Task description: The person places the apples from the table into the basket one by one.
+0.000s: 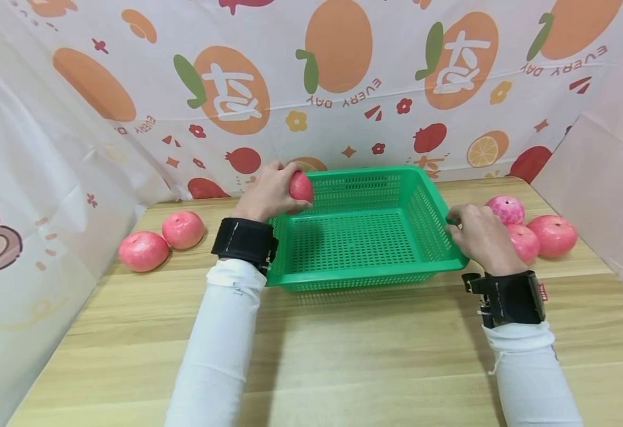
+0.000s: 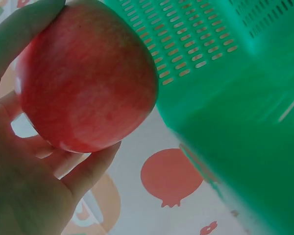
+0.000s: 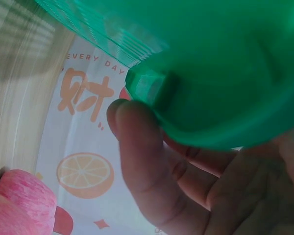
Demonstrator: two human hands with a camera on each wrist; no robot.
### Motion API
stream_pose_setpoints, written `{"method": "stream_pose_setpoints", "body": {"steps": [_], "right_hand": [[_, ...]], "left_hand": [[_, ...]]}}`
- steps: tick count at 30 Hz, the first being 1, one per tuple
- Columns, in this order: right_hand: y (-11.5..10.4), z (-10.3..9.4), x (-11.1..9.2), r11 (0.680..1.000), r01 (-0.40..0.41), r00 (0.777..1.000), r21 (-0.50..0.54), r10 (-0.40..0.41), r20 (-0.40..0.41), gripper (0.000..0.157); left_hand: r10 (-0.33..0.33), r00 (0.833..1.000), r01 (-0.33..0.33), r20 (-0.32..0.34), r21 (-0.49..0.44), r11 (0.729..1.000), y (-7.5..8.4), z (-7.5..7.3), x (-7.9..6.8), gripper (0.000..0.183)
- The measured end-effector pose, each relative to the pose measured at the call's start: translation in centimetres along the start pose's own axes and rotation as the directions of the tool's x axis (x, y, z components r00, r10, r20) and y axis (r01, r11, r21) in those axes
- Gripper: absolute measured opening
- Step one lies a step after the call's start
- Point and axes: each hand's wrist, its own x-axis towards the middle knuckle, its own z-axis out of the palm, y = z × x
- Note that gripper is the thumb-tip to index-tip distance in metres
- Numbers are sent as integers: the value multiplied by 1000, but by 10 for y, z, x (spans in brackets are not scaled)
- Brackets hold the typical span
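Observation:
In my left hand (image 1: 271, 193) I grip a red apple (image 1: 301, 187), held at the left rim of a green plastic basket (image 1: 364, 274). The left wrist view shows the fingers curled round this apple (image 2: 88, 78), with the basket wall (image 2: 201, 98) just beside it. My right hand (image 1: 482, 234) holds the basket's right rim; in the right wrist view its fingers (image 3: 142, 147) curl at the green rim (image 3: 201, 139). No fruit shows inside the basket, whose floor is a slotted grid.
Two apples (image 1: 143, 251) lie on the wooden table (image 1: 343, 356) at the left. Several more, among them a mottled pink one (image 1: 505, 210) and a large one (image 1: 552, 235), sit right of the basket. A fruit-printed cloth (image 1: 343, 130) hangs behind.

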Motion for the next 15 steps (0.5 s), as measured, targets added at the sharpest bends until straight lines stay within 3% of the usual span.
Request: {"method": "stream_pose_setpoints", "body": {"steps": [5,11,15], "right_hand": [[-2,0,1,1000,6,1000,-4,-6,-2,21],[-2,1,1,1000,20,1000,-7,-20,-5,20],[-1,1,0,1000,24,1000,-11,-24,-13,19]], "left_hand": [[-16,1000,15,9,26,1000,-1,1,1,74],[9,1000,-7,-20,140,990,-2,4,3,73],[16,1000,-15,-1,160,987,-2,8,6,71]]}}
